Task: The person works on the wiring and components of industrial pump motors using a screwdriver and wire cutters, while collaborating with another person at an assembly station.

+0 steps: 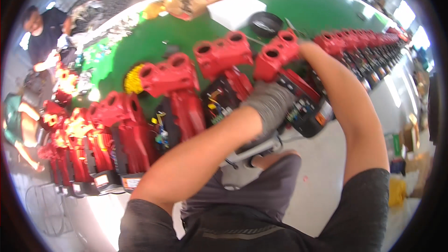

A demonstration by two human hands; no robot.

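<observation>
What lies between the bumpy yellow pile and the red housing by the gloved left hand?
Going rightward in the head view: a first red housing, then a second red housing.

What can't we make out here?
All head view:
- Right grip: hidden by red housing where right forearm ends.
- Left grip: fingertips hidden behind its gloved back; hold unclear.
- Circuit board: components too small, blurred.
- Distant red units: overlapping, too small to count.

Red two-holed housings (170, 77): smooth, glossy, apparently plastic
Grey ribbed cloth glove (271, 104): matt
Green broad tabletop (308, 10): smooth, faintly glossy
</observation>
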